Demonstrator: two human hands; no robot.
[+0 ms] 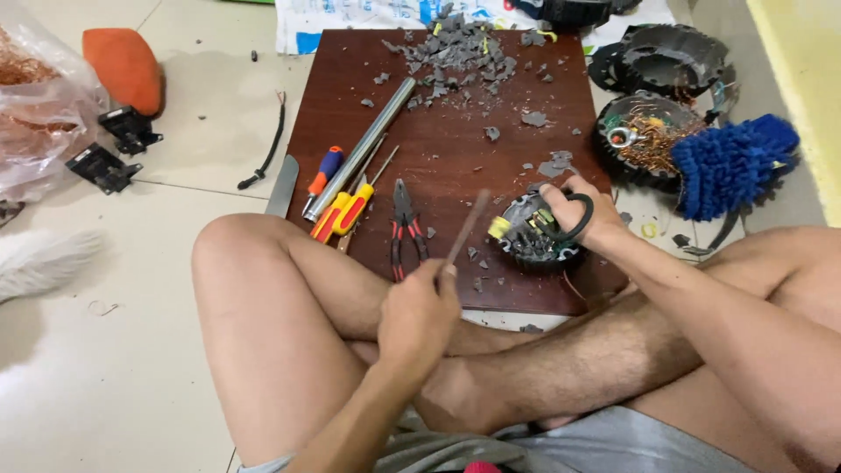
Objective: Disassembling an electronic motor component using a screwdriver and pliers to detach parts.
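Note:
I sit cross-legged at a dark red-brown board [455, 158] on the floor. My left hand [419, 317] grips a thin brown rod-like tool [467, 226], blurred and raised at a slant above the board's near edge. My right hand [574, 208] presses down on a round black motor part [534, 235] with yellow and green wiring, near the board's right front corner. Red-handled pliers [406, 226] lie between the two hands.
A steel tube [363, 144], screwdrivers [342, 210] and a pile of grey plastic shards [460, 48] lie on the board. To the right sit black round housings [670, 57], one holding copper wire [653, 140], and a blue fluffy cloth [731, 162]. At left: orange object [123, 66], plastic bag [35, 96].

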